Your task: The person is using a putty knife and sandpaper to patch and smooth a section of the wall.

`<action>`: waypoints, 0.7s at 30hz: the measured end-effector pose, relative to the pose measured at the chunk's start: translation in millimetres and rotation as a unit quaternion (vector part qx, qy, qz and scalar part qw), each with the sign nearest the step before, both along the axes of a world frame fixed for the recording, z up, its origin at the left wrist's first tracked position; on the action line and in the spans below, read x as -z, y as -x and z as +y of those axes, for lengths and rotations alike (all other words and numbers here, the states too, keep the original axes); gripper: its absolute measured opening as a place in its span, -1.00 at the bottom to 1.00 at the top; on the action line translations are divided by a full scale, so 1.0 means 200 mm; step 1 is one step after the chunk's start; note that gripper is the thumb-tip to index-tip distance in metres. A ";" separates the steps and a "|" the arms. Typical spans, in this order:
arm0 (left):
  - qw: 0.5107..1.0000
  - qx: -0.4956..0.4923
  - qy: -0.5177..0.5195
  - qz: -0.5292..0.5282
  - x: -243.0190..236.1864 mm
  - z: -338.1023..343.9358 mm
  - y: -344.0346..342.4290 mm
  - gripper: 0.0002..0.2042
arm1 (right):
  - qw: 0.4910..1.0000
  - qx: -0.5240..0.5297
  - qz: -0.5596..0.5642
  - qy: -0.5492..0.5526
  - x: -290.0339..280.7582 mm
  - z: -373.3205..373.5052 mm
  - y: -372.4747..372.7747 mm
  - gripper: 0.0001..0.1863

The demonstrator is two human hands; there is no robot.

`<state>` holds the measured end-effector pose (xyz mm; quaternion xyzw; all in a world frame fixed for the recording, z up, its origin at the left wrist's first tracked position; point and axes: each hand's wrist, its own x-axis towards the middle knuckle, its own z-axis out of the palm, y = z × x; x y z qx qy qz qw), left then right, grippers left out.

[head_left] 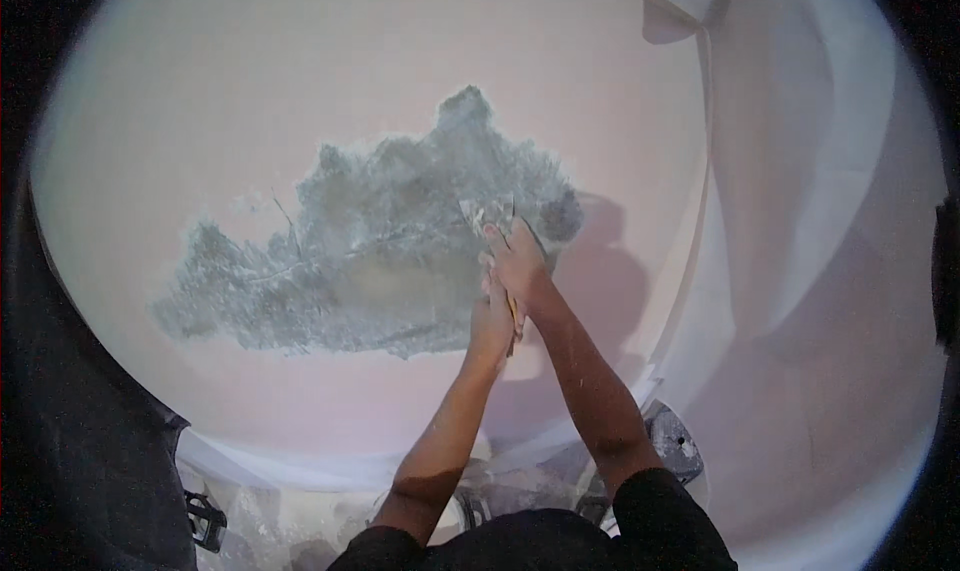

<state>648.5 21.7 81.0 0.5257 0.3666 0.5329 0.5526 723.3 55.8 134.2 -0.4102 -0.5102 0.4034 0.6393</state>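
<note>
Against a pale pinkish wall (pixel 600 91), a scraper (pixel 488 212) has its broad, white-smeared blade on a rough grey patch (pixel 400 191). My right hand (pixel 522 259) is closed round it just below the blade. Lower and to the left, my left hand (pixel 490 321) is wrapped round the handle, where a yellowish strip shows between the hands. Fingers cover most of the handle, so its full shape is hidden. Pale dust or compound whitens some of my fingers. The grey patch has ragged, whitish edges and a thin crack line running across it.
On the right, a wall corner meets another pale wall (pixel 800 271). Below, the floor (pixel 260 521) is splashed white. A grey, white-stained object (pixel 675 441) stands beside my right forearm, and a black object (pixel 205 521) sits at lower left. A dark surface (pixel 80 421) borders the left.
</note>
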 end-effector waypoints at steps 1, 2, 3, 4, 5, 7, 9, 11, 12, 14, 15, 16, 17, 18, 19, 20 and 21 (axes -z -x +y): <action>1.000 0.003 0.002 -0.010 -0.02 -0.01 -0.04 -0.34 | 0.998 0.024 -0.009 -0.050 0.09 0.13 -0.05 -0.79; 1.000 0.003 0.011 -0.019 -0.03 -0.01 -0.07 -0.35 | 0.995 0.043 -0.018 -0.092 0.15 0.21 -0.09 -0.78; 1.000 -0.008 0.009 -0.020 -0.06 0.00 -0.04 -0.35 | 0.995 0.033 -0.019 -0.094 0.08 0.19 -0.07 -0.78; 0.999 -0.026 0.006 -0.024 -0.10 0.02 -0.01 -0.39 | 0.997 0.003 -0.040 -0.072 -0.04 0.11 -0.03 -0.78; 0.999 -0.039 0.003 -0.028 -0.13 0.03 0.00 -0.41 | 0.997 -0.022 -0.063 -0.050 -0.14 0.04 -0.01 -0.78; 0.999 -0.037 0.000 -0.019 -0.17 0.06 0.01 -0.45 | 0.997 -0.037 -0.052 -0.052 -0.25 0.00 0.00 -0.78; 0.999 -0.038 -0.006 -0.010 -0.15 0.06 0.01 -0.47 | 0.996 -0.054 -0.041 -0.058 -0.23 0.00 0.01 -0.78; 0.997 -0.027 0.003 -0.070 -0.11 0.05 0.00 -0.50 | 0.992 -0.035 -0.084 -0.089 -0.15 0.05 0.01 -0.77; 0.997 -0.029 0.002 -0.072 -0.11 0.05 0.00 -0.50 | 0.991 -0.036 -0.086 -0.090 -0.15 0.06 0.02 -0.77; 0.997 -0.053 -0.025 -0.041 -0.14 0.05 0.00 -0.51 | 0.992 -0.028 -0.079 -0.096 -0.17 0.08 0.01 -0.68; 0.997 -0.057 -0.024 -0.040 -0.17 0.05 0.03 -0.51 | 0.992 -0.032 -0.078 -0.096 -0.19 0.08 0.04 -0.68; 0.998 -0.050 -0.010 -0.040 -0.22 0.04 0.06 -0.51 | 0.993 -0.039 -0.063 -0.092 -0.25 0.05 0.06 -0.67; 0.998 -0.044 0.004 -0.040 -0.25 0.04 0.08 -0.51 | 0.994 -0.045 -0.048 -0.088 -0.29 0.02 0.08 -0.66; 0.998 -0.050 0.005 -0.039 -0.25 0.01 0.11 -0.51 | 0.994 -0.051 -0.046 -0.087 -0.32 -0.03 0.12 -0.66; 0.996 -0.055 -0.024 -0.066 -0.24 -0.01 0.12 -0.51 | 0.992 -0.039 -0.097 -0.073 -0.34 -0.07 0.14 -0.66; 0.993 -0.060 -0.052 -0.092 -0.23 -0.03 0.13 -0.50 | 0.987 -0.027 -0.147 -0.059 -0.34 -0.10 0.17 -0.65; 0.992 -0.067 -0.058 -0.092 -0.20 -0.03 0.16 -0.50 | 0.986 -0.033 -0.147 -0.065 -0.29 -0.08 0.21 -0.65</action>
